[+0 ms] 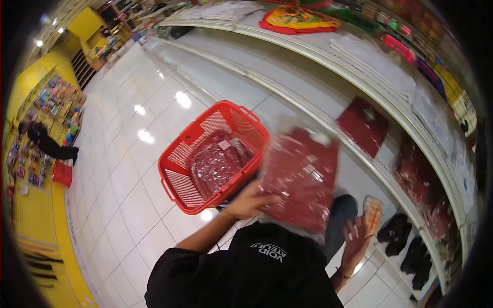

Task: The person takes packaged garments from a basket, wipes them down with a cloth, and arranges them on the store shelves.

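My left hand [252,201] grips the left edge of a folded maroon garment in clear plastic [300,177], thumb on top. The package is held up in front of my black shirt, slightly blurred, with a pale patch at its top edge. To the right of the package, my right hand [358,236] is open with its fingers apart and nothing in it. A red plastic basket [182,197] stands on the floor to the left of the package. Inside it lie similar maroon packages [218,164], one with a white tag.
White shelves [308,110] curve along the right. Another maroon package [363,126] lies on the lower shelf, with more maroon packages [421,177] nearby. Black footwear [395,233] sits beneath. At far left, a person in dark clothes [49,141] stands near a red basket [62,173].
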{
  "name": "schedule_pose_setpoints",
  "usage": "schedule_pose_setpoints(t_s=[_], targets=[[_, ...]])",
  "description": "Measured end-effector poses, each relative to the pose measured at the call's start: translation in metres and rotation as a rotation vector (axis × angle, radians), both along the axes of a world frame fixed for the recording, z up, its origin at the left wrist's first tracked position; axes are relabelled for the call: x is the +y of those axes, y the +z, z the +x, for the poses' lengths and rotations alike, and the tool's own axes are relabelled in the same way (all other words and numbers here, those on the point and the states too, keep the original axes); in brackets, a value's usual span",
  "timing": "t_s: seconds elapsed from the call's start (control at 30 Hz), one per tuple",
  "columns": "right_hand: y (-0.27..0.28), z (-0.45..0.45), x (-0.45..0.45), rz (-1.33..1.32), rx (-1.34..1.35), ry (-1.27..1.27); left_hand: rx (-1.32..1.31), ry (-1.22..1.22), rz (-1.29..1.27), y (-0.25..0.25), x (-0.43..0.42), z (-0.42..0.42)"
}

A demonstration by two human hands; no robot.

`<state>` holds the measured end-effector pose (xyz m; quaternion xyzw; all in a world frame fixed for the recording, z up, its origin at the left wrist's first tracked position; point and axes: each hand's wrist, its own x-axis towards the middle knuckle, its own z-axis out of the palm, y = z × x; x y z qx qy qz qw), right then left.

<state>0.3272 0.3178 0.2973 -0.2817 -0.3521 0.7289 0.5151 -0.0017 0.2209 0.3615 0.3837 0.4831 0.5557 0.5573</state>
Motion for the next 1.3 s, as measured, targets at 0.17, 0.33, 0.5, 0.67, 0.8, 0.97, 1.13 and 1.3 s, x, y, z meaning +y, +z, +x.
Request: schedule_pose_setpoints(t_s=[0.17, 0.33, 0.5, 0.67, 0.8, 0.97, 1.13, 1.3], targets=[[0.007, -0.009, -0.021, -0.050, -0.208, -0.103, -0.319, -0.384, -0.230, -0.062, 0.057, 0.105], [-0.056, 0.024, -0.023, -0.036, -0.433, -0.232, -0.370, -0.585, -0.432, -0.140, 0.083, 0.126], [-0.130, 0.064, 0.018, 0.051, -0.947, -0.442, -0.193, -0.553, -0.466, -0.164, 0.088, 0.122], [-0.170, 0.099, 0.114, 0.319, -1.422, -0.639, -0.315, -0.542, -0.389, -0.165, 0.091, 0.124], [-0.230, 0.101, 0.155, 0.313, -1.985, -0.508, -0.302, -0.506, -0.439, -0.167, 0.091, 0.122], [-0.221, 0.121, 0.157, 0.154, -1.891, -0.228, -0.394, -0.546, -0.430, -0.168, 0.089, 0.118], [-0.173, 0.147, 0.129, 0.168, -1.288, -0.428, -0.492, -0.619, -0.452, -0.176, 0.090, 0.115], [-0.049, 0.083, 0.037, 0.245, -1.077, -0.275, -0.447, -0.659, -0.470, -0.181, 0.089, 0.117]])
